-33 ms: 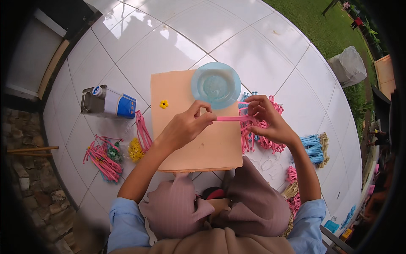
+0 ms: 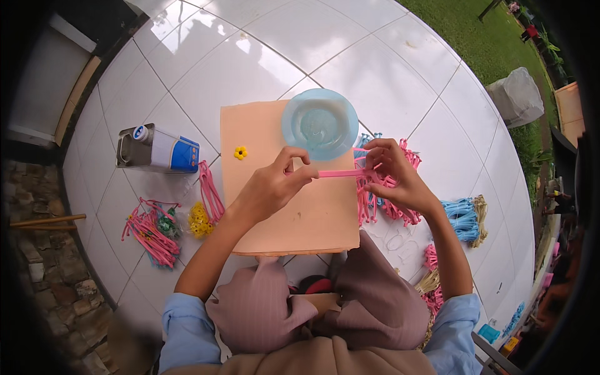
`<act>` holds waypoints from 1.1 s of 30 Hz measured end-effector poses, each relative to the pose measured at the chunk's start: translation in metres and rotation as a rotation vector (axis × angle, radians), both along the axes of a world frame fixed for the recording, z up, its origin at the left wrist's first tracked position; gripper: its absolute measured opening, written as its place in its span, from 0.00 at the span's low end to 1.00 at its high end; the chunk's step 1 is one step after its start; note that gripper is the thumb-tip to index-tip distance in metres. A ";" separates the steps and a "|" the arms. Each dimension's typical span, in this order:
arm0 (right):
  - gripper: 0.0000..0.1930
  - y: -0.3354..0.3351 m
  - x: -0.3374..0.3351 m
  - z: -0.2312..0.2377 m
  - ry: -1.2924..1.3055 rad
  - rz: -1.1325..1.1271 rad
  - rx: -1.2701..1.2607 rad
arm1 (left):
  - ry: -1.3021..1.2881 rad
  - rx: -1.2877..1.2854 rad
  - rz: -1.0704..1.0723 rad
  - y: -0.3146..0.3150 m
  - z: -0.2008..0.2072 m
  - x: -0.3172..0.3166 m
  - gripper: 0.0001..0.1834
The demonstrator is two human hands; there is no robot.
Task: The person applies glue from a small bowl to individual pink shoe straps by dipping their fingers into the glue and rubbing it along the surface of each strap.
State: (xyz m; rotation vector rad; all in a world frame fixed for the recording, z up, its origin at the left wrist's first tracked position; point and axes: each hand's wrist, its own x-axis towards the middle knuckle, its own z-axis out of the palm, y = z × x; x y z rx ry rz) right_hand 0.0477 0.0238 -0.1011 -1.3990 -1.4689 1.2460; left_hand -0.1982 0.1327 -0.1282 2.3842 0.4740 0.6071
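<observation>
While the left hand (image 2: 276,184) and right hand (image 2: 398,178) each clamp their grip on a pink strap (image 2: 337,174), ends obscured, the blue bowl's (image 2: 290,129) contents look indistinct.

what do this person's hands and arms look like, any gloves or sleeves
The left grip and right grip are bare hands, with no gloves or watch visible. The left sleeve and right sleeve are light blue, ending near the elbows.

Before me: one floor (image 2: 206,62), white-tiled. Toward its left edge I count one tin (image 2: 159,150), blue-capped. Across that edge: sticks (image 2: 50,220), two; stones (image 2: 34,272) beyond. Past its upper right edge: grass (image 2: 440,22); one sack (image 2: 517,98), whitish.
</observation>
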 end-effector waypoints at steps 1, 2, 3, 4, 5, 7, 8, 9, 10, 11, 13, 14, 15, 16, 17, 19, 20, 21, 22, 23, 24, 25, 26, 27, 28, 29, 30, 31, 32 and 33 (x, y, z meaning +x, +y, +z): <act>0.28 0.002 -0.001 -0.010 0.030 -0.041 0.010 | 0.029 0.063 0.024 0.001 -0.004 -0.002 0.12; 0.26 0.004 -0.002 -0.019 0.060 -0.082 0.020 | 0.059 0.127 0.047 0.001 -0.007 -0.002 0.15; 0.24 0.006 -0.003 -0.023 0.023 -0.088 0.048 | 0.069 0.108 0.045 0.001 -0.010 -0.001 0.15; 0.24 0.008 -0.003 -0.026 0.030 -0.090 0.034 | 0.035 0.148 0.042 0.001 -0.010 0.002 0.17; 0.24 0.010 -0.003 -0.030 0.012 -0.111 0.057 | -0.001 0.187 0.038 0.001 -0.011 0.003 0.18; 0.24 0.016 -0.005 -0.031 -0.024 -0.132 0.052 | 0.030 0.207 0.049 0.005 -0.016 0.001 0.19; 0.24 0.020 -0.005 -0.032 -0.018 -0.128 0.041 | 0.054 0.241 0.061 0.008 -0.018 -0.001 0.19; 0.24 0.023 -0.006 -0.034 -0.003 -0.139 0.039 | 0.062 0.229 0.064 0.009 -0.020 -0.002 0.19; 0.23 0.024 -0.005 -0.033 0.005 -0.156 0.044 | 0.067 0.238 0.075 0.010 -0.019 -0.001 0.19; 0.23 0.025 -0.004 -0.033 0.005 -0.157 0.038 | 0.072 0.247 0.086 0.011 -0.018 0.001 0.19; 0.23 0.026 -0.001 -0.033 -0.058 -0.159 0.063 | 0.055 0.250 0.097 0.011 -0.018 0.004 0.17; 0.23 0.025 -0.002 -0.033 -0.059 -0.158 0.059 | 0.038 0.260 0.110 0.011 -0.018 0.006 0.16; 0.22 0.024 -0.002 -0.034 -0.063 -0.164 0.056 | 0.039 0.256 0.111 0.011 -0.019 0.006 0.16; 0.22 0.023 -0.002 -0.033 -0.070 -0.172 0.055 | 0.029 0.252 0.113 0.011 -0.020 0.007 0.16; 0.22 0.022 -0.001 -0.034 -0.072 -0.173 0.052 | 0.019 0.247 0.115 0.011 -0.021 0.008 0.16; 0.22 0.019 0.001 -0.038 -0.118 -0.154 0.076 | 0.020 0.231 0.116 0.010 -0.018 0.009 0.16; 0.22 0.018 0.003 -0.041 -0.121 -0.156 0.074 | 0.022 0.218 0.117 0.010 -0.016 0.010 0.16; 0.22 0.017 0.004 -0.045 -0.116 -0.149 0.106 | 0.019 0.216 0.115 0.009 -0.017 0.010 0.16; 0.22 0.017 0.006 -0.049 -0.109 -0.140 0.139 | 0.025 0.212 0.115 0.010 -0.019 0.010 0.17; 0.22 0.017 0.007 -0.050 -0.110 -0.141 0.138 | 0.031 0.208 0.115 0.010 -0.020 0.009 0.17; 0.22 0.017 0.009 -0.051 -0.099 -0.128 0.145 | 0.030 0.206 0.114 0.009 -0.020 0.009 0.17; 0.23 0.017 0.009 -0.053 -0.086 -0.113 0.152 | 0.031 0.204 0.116 0.009 -0.020 0.008 0.18; 0.23 0.017 0.010 -0.053 -0.084 -0.113 0.151 | 0.032 0.202 0.117 0.009 -0.020 0.008 0.18; 0.23 0.018 0.010 -0.053 -0.074 -0.105 0.151 | 0.035 0.200 0.118 0.009 -0.021 0.007 0.18; 0.23 0.017 0.010 -0.053 -0.064 -0.098 0.151 | 0.034 0.198 0.116 0.009 -0.021 0.007 0.18; 0.23 0.017 0.010 -0.054 -0.063 -0.098 0.149 | 0.034 0.197 0.115 0.009 -0.022 0.006 0.18; 0.22 0.017 0.009 -0.054 -0.080 -0.106 0.173 | 0.035 0.195 0.115 0.009 -0.022 0.006 0.18; 0.21 0.016 0.009 -0.055 -0.098 -0.115 0.197 | 0.028 0.184 0.116 0.009 -0.022 0.007 0.18; 0.21 0.016 0.010 -0.056 -0.097 -0.115 0.195 | 0.021 0.173 0.117 0.009 -0.021 0.007 0.18; 0.21 0.017 0.011 -0.058 -0.257 -0.050 0.321 | 0.022 0.171 0.116 0.009 -0.021 0.008 0.18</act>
